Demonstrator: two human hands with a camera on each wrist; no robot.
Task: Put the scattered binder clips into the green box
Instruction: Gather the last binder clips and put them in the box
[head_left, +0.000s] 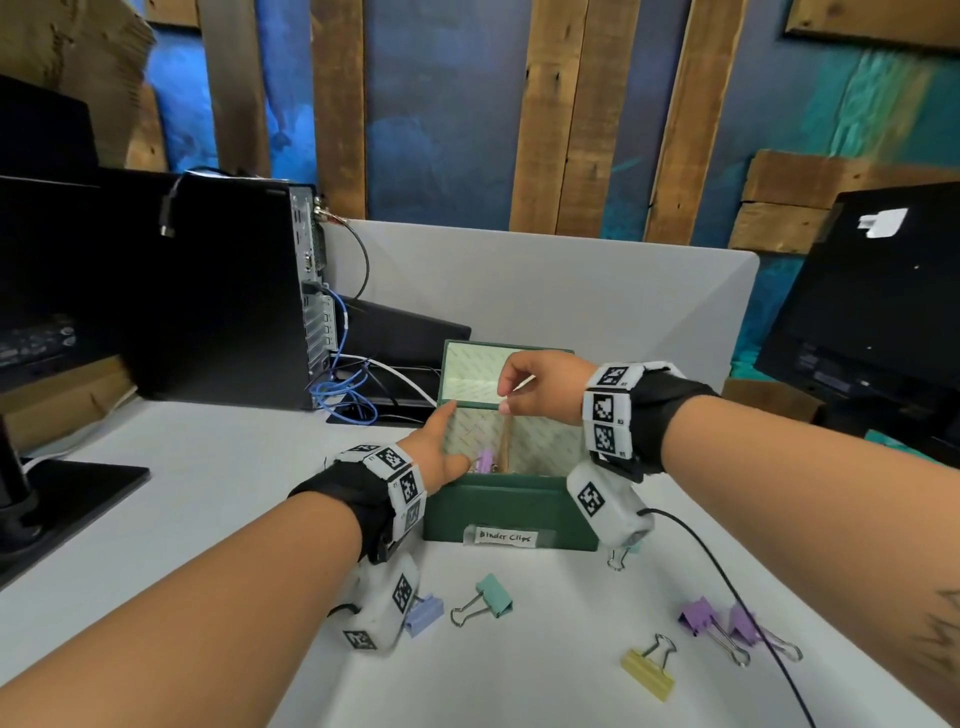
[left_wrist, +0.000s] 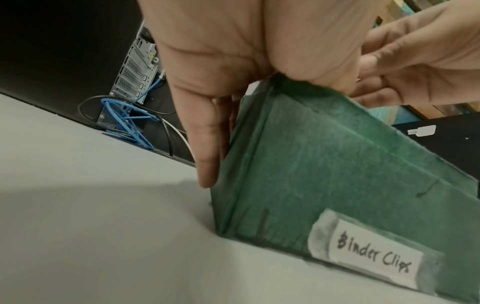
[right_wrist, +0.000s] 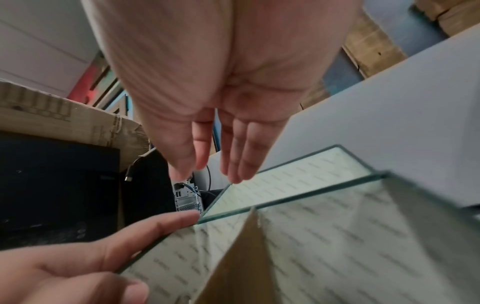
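The green box (head_left: 509, 512) labelled "Binder Clips" stands open mid-table, its lid (head_left: 475, 371) upright at the back. My left hand (head_left: 447, 447) grips the box's left wall (left_wrist: 311, 164), fingers (left_wrist: 207, 144) down the outside and thumb inside. My right hand (head_left: 511, 387) hovers over the opening with relaxed fingers (right_wrist: 241, 156) holding nothing. A purple clip (head_left: 485, 460) lies inside. On the table in front lie a blue clip (head_left: 423, 613), a teal clip (head_left: 493, 595), a yellow clip (head_left: 649, 673) and two purple clips (head_left: 698, 616).
A black computer tower (head_left: 234, 291) with blue cables (head_left: 343, 395) stands back left. A dark monitor (head_left: 872, 312) is at the right and a monitor base (head_left: 67, 483) at the left. A black wrist cable (head_left: 727, 582) trails across the table. A grey divider (head_left: 571, 291) backs the desk.
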